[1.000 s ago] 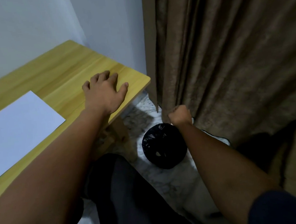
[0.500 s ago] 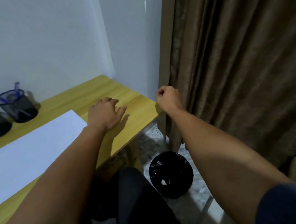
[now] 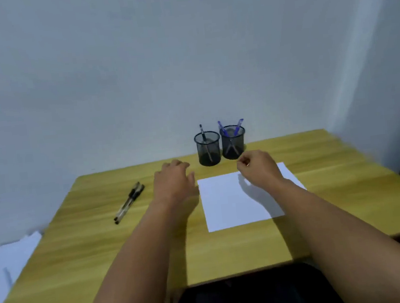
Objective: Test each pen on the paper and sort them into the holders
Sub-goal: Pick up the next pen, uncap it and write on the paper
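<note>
Two black mesh holders stand touching at the back of the table (image 3: 344,173): the left holder (image 3: 208,148) contains one black pen (image 3: 202,133), the right holder (image 3: 233,142) two blue pens (image 3: 237,125). My left hand (image 3: 174,181) hovers relaxed and released beside the paper (image 3: 226,202); my right hand (image 3: 260,167) hangs above the paper, fingers curled, and I cannot tell whether it pinches anything. Two black pens (image 3: 128,203) lie together left of my hands; no writing is readable.

A home study corner: small wooden desk (image 3: 229,252) against a bare wall (image 3: 136,71).

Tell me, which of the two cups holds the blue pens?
The right cup, nearest the right hand; the left cup holds one black pen.
</note>
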Tool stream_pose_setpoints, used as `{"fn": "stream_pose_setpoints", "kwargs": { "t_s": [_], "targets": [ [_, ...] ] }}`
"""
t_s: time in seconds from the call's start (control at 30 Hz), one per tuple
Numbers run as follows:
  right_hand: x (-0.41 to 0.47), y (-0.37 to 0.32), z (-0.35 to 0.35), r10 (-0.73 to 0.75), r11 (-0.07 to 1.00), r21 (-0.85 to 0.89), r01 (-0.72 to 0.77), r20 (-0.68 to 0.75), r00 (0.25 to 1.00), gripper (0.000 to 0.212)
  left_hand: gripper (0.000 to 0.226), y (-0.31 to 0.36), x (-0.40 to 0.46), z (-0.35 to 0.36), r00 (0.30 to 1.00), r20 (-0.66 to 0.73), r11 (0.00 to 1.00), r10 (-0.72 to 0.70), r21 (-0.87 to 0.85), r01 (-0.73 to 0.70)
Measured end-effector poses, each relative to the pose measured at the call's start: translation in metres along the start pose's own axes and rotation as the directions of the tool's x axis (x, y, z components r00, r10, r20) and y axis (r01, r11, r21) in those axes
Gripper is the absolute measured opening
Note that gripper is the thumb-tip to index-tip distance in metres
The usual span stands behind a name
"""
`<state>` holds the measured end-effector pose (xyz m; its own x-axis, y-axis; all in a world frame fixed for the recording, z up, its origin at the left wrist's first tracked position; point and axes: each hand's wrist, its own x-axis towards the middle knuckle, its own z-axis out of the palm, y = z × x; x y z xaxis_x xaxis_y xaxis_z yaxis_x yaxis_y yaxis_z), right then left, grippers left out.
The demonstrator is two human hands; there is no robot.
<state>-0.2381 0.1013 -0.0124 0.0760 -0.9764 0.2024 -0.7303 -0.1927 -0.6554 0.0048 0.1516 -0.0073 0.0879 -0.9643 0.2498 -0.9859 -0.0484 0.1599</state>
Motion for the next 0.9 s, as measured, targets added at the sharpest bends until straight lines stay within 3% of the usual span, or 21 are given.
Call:
{"fn": "stream_pose_setpoints", "kwargs": {
  "t_s": [0.2,0.43,0.73,0.9],
  "targets": [
    [0.028,-0.089,0.113,-0.251,0.966,0.008,0.257,0.233,0.939,0.02,0.032,-0.128,-0.02,0.012,0.966,-0.13,0.974,-0.225,-0.039,0.222],
    [0.032,-0.156,0.191,-0.493,0.834,-0.027,0.551,0.412,0.766,0.034,0.019,-0.184,-0.012,0.02,0.95,-0.028,0.935,-0.31,-0.187,0.3],
    [0.037,-0.152,0.194,-0.554,0.641,-0.168,0.749,0.574,0.603,0.033,0.017,-0.2,-0.008,0.027,0.951,-0.034,0.925,-0.307,-0.246,0.289],
    [0.048,-0.139,0.154,-0.446,0.612,-0.287,0.737,0.644,0.622,0.023,0.019,-0.195,-0.012,0.025,0.947,-0.011,0.906,-0.321,-0.294,0.304]
  ]
}}
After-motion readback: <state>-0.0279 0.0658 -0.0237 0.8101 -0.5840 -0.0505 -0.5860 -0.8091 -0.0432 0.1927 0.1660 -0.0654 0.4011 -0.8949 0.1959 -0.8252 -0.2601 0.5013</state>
